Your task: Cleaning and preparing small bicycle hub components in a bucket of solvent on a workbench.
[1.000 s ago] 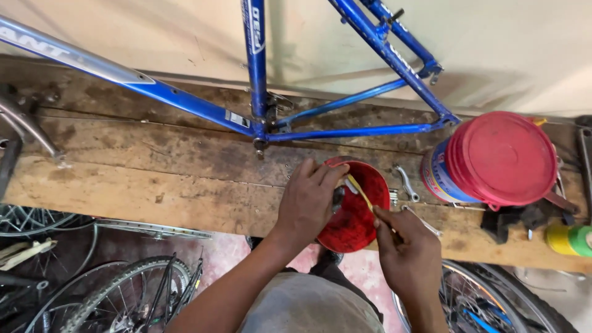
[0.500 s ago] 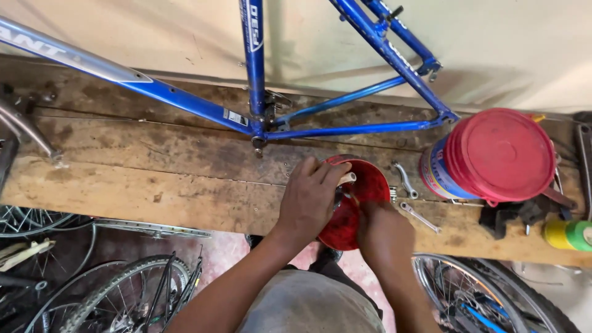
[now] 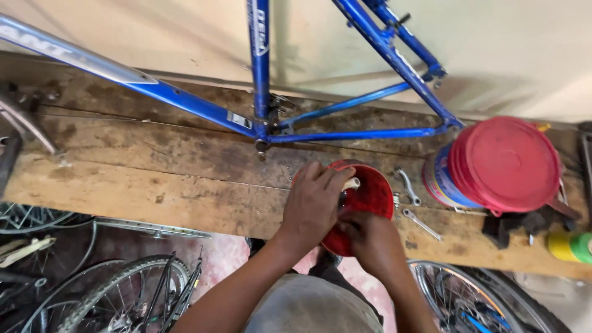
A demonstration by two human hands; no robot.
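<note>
Setting: worn wooden tabletop [image 3: 154, 179] along a pale wall, with bicycle wheels [image 3: 123, 296] on the floor below it.
Frame: blue bicycle frame [image 3: 259, 80] stands on the tabletop against the wall.
Bowl: red bowl [image 3: 370, 197] sits at the near edge of the tabletop, between both hands, tilted toward the person.
Left hand: left hand [image 3: 314, 203] lies over the bowl's left rim, its grip closed around a small dark part [image 3: 341, 198] held inside the bowl.
Right hand: right hand [image 3: 370, 243] is at the bowl's near side, fingers curled inward; what it grips is hidden, though a pale handle tip [image 3: 351, 183] shows just above the left fingers.
Nearby: 2 spanners [image 3: 410, 188] lie just right of the bowl; a bucket with a red lid [image 3: 505, 163] lies on its side further right.
</note>
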